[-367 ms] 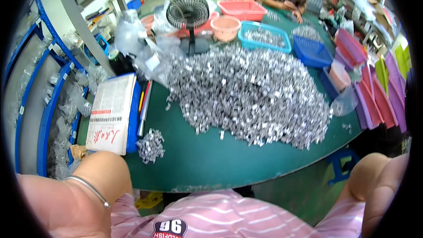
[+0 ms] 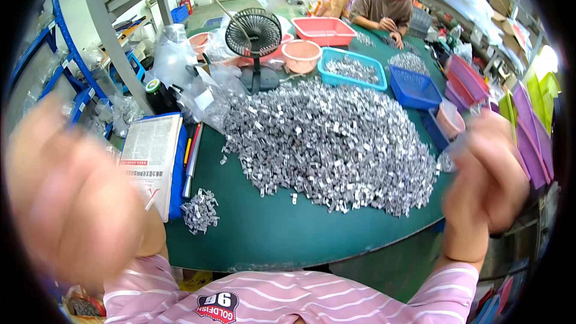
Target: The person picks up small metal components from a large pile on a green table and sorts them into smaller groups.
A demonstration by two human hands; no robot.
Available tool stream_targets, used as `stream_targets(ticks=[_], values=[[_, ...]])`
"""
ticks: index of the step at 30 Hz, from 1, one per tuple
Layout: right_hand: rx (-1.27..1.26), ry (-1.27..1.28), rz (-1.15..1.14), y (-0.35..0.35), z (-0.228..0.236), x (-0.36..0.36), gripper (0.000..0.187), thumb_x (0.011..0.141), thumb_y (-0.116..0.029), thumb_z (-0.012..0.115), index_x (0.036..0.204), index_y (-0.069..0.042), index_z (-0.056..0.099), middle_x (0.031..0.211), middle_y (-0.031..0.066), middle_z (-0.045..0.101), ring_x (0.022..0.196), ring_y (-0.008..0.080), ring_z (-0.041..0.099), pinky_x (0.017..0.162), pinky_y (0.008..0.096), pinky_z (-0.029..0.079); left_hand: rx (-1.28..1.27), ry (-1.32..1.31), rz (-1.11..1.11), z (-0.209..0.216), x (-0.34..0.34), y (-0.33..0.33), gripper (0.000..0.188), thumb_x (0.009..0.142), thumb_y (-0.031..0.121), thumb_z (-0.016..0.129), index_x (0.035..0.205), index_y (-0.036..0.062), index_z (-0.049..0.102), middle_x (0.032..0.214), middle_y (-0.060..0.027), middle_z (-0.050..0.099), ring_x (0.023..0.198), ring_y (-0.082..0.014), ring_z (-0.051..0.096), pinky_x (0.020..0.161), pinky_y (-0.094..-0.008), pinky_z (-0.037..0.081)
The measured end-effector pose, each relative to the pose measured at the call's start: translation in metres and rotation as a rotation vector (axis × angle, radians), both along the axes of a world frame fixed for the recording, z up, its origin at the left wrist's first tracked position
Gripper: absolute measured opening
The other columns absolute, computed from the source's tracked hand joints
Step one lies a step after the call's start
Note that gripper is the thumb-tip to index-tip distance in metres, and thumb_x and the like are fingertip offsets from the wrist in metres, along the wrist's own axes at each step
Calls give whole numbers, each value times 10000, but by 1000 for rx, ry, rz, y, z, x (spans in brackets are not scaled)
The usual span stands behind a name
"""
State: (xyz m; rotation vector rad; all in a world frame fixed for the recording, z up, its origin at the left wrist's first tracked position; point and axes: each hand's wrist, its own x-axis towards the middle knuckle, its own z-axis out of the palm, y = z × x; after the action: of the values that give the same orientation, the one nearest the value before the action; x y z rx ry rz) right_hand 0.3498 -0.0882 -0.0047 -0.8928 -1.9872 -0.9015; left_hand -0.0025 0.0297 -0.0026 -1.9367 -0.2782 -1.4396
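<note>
Metal heap (image 2: 336, 144) slants lengthwise, far left to near right; I cannot tell left hand's (image 2: 72, 204) or right hand's (image 2: 489, 165) grip.

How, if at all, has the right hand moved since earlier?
Yes: the right hand moved upward in view, from below the purple bins to overlapping them.

A pile of parts (image 2: 336, 144) sits on the counter (image 2: 270, 234), newspaper (image 2: 151, 150) at left, fan (image 2: 257, 36) and basin (image 2: 302, 59) behind it.
</note>
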Motion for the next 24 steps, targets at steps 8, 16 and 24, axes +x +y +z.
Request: stream_targets(ticks=[8,16,24], values=[[-716,114,-433,257,-76,27,437,818,-45,597,1250,-29,532,1108,211,639,1049,375,617,890,479,488,-1468,-63,-73,-103,95,227,824,709,231,837,1333,-112,420,767,-79,641,742,-168,640,696,-307,523],[-378,359,-121,345,-88,-20,107,845,-137,605,890,-44,630,854,188,666,802,394,648,702,474,515,-1518,-17,-210,-115,110,270,397,776,144,746,1123,-14,634,788,-78,668,720,-176,643,694,-313,515],[-177,640,434,300,53,-99,122,901,-108,633,944,6,640,730,23,615,628,65,526,590,229,446,-1553,-211,-289,-90,53,267,347,816,86,694,1138,-17,616,785,-54,657,693,-136,612,636,-281,492]])
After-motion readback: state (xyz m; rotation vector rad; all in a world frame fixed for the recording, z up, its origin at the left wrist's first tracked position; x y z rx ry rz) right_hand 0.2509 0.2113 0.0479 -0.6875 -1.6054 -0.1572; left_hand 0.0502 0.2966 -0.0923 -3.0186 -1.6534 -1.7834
